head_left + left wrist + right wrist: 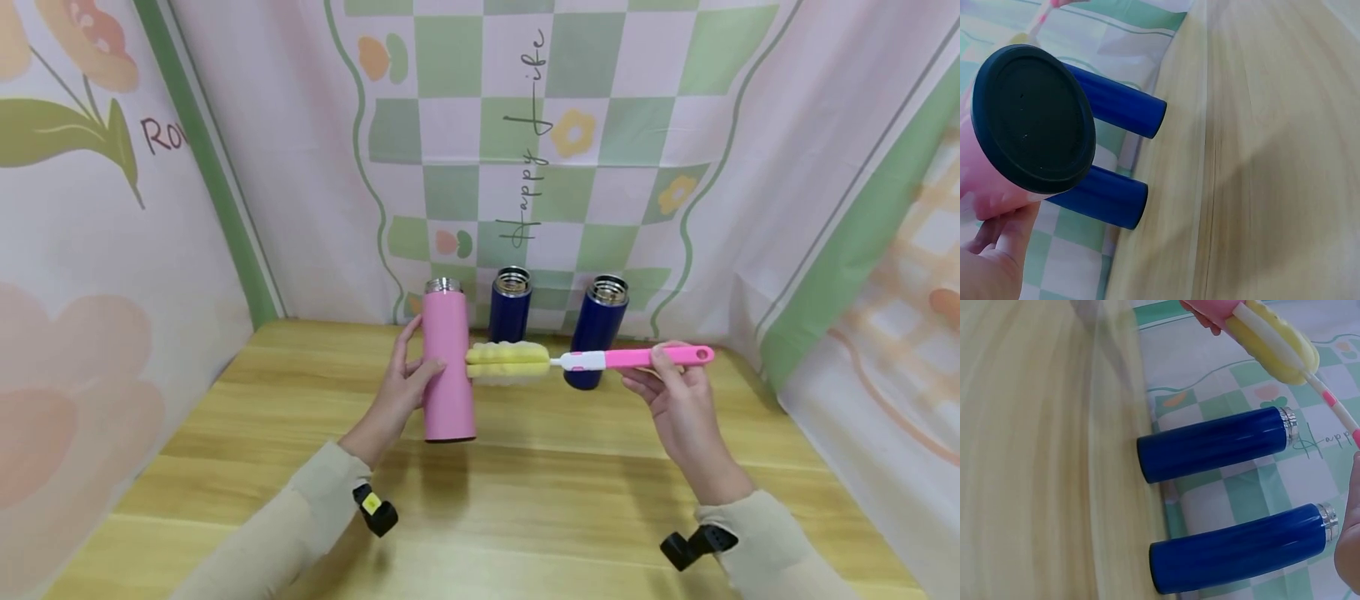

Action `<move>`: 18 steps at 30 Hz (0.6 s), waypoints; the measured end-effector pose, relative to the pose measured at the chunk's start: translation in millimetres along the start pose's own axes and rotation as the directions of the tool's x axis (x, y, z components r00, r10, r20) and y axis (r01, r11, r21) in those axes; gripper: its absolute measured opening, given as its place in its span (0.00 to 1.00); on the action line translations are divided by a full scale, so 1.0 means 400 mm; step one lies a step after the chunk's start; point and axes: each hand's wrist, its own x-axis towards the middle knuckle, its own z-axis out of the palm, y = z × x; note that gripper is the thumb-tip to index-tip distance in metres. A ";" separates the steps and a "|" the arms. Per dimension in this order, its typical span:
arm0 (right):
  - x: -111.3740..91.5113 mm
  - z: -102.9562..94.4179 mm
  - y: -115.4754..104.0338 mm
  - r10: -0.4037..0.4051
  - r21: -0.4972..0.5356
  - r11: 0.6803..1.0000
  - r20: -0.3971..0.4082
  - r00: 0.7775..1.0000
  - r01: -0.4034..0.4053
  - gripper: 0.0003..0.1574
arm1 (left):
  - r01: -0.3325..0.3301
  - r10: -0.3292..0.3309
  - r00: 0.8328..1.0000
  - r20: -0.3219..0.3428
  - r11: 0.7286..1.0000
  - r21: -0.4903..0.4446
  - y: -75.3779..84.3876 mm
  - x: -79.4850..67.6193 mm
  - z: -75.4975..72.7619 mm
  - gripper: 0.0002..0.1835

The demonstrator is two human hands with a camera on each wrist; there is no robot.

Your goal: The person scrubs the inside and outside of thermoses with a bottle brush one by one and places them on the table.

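Note:
My left hand (401, 392) grips a pink bottle (447, 367) around its middle, lifted above the table. The bottle has a bare metal mouth at the top, and its dark round base (1034, 119) faces the left wrist camera. In my right hand (678, 400) is a bottle brush (645, 358), pinched by its pink handle between thumb and fingers. The brush lies level, its yellow sponge head (510, 360) pointing left and overlapping the bottle's side in the head view. Behind them stand two lidless dark blue bottles, one left (510, 312) and one right (596, 325).
The wooden table (525, 517) reaches back to a hanging cloth (517, 125) with a green and white checked print. More printed cloth (97, 250) hangs along the left side, and on the right too. Both blue bottles stand close to the back cloth.

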 end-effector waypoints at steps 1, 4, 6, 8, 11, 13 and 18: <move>-0.003 -0.001 0.001 0.008 -0.014 1.000 0.003 1.000 -0.008 0.04 | 0.004 -0.004 1.000 -0.007 1.000 -0.003 -0.002 0.000 -0.002 0.40; -0.011 -0.004 0.006 0.026 -0.041 0.999 0.011 1.000 -0.025 0.03 | 0.010 -0.010 1.000 -0.020 1.000 -0.008 -0.007 -0.001 -0.008 0.40; -0.015 -0.005 0.010 0.029 -0.049 0.998 0.016 0.999 -0.028 0.03 | 0.008 -0.009 1.000 -0.023 1.000 -0.010 -0.010 0.000 -0.012 0.40; -0.019 -0.008 0.013 0.029 -0.055 0.998 0.022 0.999 -0.027 0.03 | 0.010 -0.010 1.000 -0.027 1.000 -0.018 -0.012 0.002 -0.015 0.40; -0.024 -0.012 0.014 0.028 -0.073 0.997 0.041 0.999 -0.025 0.03 | 0.007 -0.007 1.000 -0.027 1.000 -0.023 -0.013 0.007 -0.017 0.40; -0.026 -0.014 0.012 0.031 -0.088 0.996 0.053 0.998 -0.026 0.03 | 0.010 -0.011 1.000 -0.029 0.999 -0.031 -0.013 0.010 -0.018 0.40; -0.028 -0.015 0.005 0.043 -0.094 0.995 0.076 0.996 -0.036 0.03 | 0.011 -0.013 1.000 -0.026 0.999 -0.050 -0.005 0.015 -0.012 0.39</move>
